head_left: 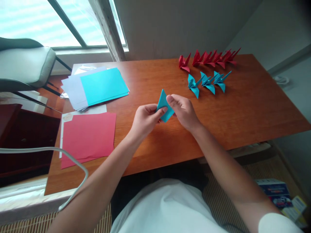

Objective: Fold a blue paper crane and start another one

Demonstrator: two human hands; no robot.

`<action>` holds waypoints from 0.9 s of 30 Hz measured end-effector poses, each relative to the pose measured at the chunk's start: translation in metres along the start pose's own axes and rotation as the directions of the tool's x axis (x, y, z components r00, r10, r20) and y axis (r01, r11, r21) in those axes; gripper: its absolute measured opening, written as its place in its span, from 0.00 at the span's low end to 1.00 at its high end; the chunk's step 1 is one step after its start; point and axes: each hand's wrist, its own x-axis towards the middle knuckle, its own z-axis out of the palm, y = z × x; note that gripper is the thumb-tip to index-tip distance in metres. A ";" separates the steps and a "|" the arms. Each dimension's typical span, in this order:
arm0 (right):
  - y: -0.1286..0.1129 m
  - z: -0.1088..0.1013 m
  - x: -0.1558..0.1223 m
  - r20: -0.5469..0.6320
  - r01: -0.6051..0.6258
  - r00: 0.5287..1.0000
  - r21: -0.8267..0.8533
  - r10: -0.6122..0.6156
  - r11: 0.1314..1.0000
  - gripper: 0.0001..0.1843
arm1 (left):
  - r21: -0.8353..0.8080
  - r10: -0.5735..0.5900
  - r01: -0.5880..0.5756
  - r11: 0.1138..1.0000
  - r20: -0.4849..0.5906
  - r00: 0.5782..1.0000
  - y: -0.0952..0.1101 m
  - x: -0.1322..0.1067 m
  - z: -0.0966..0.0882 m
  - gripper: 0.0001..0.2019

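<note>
Folded paper (163, 103), blue and pointed, is held just above the middle of the worktop (243, 110). The left hand (145, 120) is closed on its lower left edge and the right hand (184, 111) is pinched on its right side, so the fingers hide its lower part. Beyond the right hand stand three blue cranes (206, 82), with a row of red cranes (210, 58) behind them. To the left lie blue sheets (104, 84) and red sheets (88, 137). A white cable (73, 158) crosses the near left corner.
</note>
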 end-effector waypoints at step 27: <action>0.042 -0.009 0.069 -0.020 -0.001 1.000 0.242 0.006 0.970 0.24 | -0.058 -0.021 0.023 0.998 0.048 0.999 -0.018 0.046 -0.005 0.18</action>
